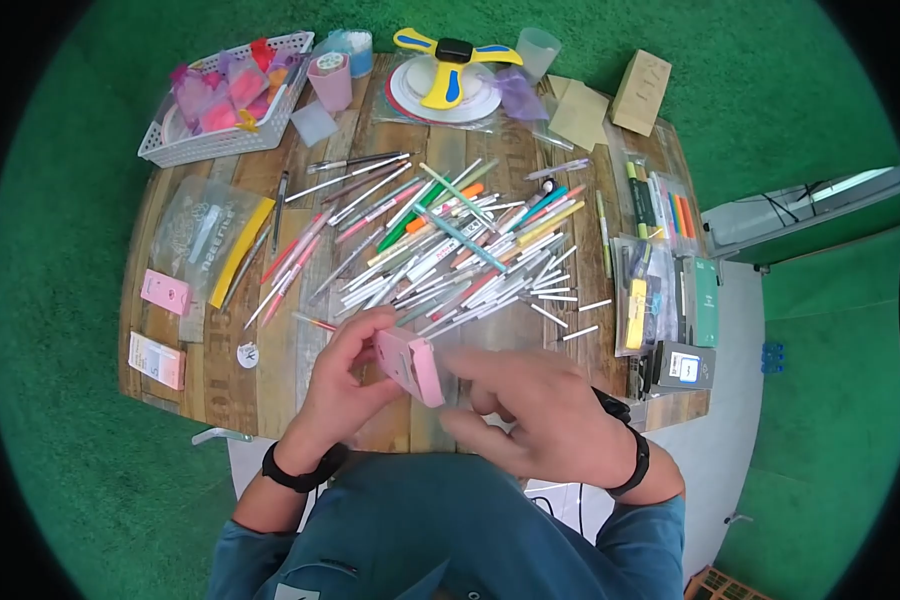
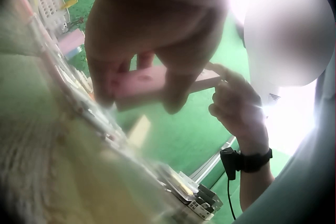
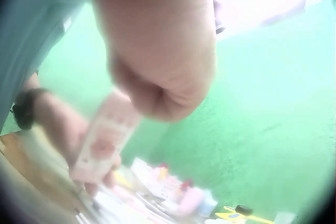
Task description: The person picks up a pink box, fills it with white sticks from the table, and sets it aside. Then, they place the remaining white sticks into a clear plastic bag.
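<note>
Near the table's front edge, my left hand (image 1: 337, 376) grips a small pink box (image 1: 408, 365), thumb on one side and fingers on the other. In the left wrist view the pink box (image 2: 144, 83) sits between the thumb and fingers, partly hidden by them. Just right of it, my right hand (image 1: 530, 412) is blurred, its index finger and thumb apart and pointing at the box's end. The left wrist view has the right hand's index finger (image 2: 223, 73) right at that end, the other fingers bent. A printed face of the pink box (image 3: 105, 140) shows in the right wrist view.
Behind the hands lies a large pile of pens and pencils (image 1: 460, 240). A white basket (image 1: 220, 148) stands back left, a yellow three-armed spinner (image 1: 448, 75) at the back. Another pink box (image 1: 165, 291) lies left, near a clear pouch (image 1: 195, 230). Packaged pens (image 1: 660, 205) line the right edge.
</note>
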Action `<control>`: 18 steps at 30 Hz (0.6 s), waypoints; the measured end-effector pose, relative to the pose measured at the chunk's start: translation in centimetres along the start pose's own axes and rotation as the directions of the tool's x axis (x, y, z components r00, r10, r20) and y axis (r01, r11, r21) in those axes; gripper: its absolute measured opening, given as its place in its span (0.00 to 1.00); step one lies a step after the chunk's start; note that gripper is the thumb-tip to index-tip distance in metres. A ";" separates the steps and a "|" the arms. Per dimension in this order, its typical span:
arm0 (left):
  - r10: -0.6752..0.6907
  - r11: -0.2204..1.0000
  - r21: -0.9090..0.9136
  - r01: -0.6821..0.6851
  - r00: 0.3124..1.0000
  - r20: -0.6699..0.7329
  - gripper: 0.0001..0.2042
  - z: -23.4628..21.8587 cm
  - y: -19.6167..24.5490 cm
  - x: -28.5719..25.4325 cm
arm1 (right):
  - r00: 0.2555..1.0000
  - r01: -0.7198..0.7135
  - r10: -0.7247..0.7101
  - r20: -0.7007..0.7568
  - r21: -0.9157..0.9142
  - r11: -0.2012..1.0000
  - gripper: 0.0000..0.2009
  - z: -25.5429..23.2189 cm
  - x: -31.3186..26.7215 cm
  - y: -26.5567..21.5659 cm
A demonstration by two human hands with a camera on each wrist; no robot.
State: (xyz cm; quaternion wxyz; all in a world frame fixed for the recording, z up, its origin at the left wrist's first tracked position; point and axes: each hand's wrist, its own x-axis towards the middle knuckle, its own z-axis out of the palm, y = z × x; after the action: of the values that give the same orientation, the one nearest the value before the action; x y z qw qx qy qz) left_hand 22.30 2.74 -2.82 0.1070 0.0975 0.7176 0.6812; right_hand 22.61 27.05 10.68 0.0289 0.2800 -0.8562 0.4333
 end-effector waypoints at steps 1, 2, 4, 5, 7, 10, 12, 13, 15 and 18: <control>0.006 1.000 -0.024 -0.006 1.000 -0.007 0.36 0.2 0.1 0.1 | 0.997 -0.050 0.048 0.056 0.031 0.998 0.19 -0.4 0.0 -0.2; 0.014 0.999 -0.048 -0.014 1.000 -0.013 0.36 0.2 0.1 0.2 | 0.998 -0.046 0.044 0.054 0.033 0.998 0.19 -0.6 -0.2 -0.1; 0.028 0.999 0.022 -0.027 0.999 -0.020 0.36 0.0 0.5 0.3 | 0.996 -0.004 0.007 0.089 -0.028 1.000 0.20 -1.2 -0.8 0.0; 0.040 0.996 0.081 -0.038 0.999 -0.018 0.36 0.1 0.6 0.4 | 0.996 -0.013 0.017 0.086 -0.038 0.999 0.20 -1.5 -1.2 0.4; 0.051 0.998 0.051 -0.047 0.996 -0.070 0.35 -0.4 -0.1 0.2 | 1.000 -0.020 0.018 -0.016 -0.156 0.988 0.17 -1.9 -2.6 2.0; 0.035 0.999 -0.009 -0.038 0.982 -0.184 0.34 -1.2 0.0 0.3 | 0.941 -0.330 0.335 -0.046 -0.335 0.882 0.15 -2.7 -6.6 4.9; -0.025 1.000 -0.025 0.020 0.974 -0.226 0.34 -1.8 0.3 0.4 | 0.892 -0.421 0.449 -0.052 -0.457 0.784 0.16 -2.2 -8.5 5.9; -0.005 1.000 0.001 0.005 0.973 -0.231 0.35 -1.8 0.8 0.5 | 0.828 -0.502 0.555 -0.079 -0.548 0.670 0.16 -1.8 -9.1 6.5; -0.016 1.000 0.001 0.017 0.979 -0.205 0.35 -2.0 0.6 0.6 | 0.831 -0.500 0.549 -0.096 -0.561 0.660 0.19 -0.8 -9.6 7.9; -0.014 1.000 0.013 0.017 0.986 -0.164 0.35 -1.7 0.3 0.7 | 0.815 -0.505 0.572 -0.086 -0.588 0.631 0.22 0.2 -9.3 9.5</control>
State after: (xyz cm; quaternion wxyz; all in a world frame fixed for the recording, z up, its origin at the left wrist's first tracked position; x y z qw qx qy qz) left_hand 21.17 1.27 -2.41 0.0520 0.0363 0.7298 0.6808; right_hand 25.68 35.51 0.98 -0.0637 0.0113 -0.9906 0.1202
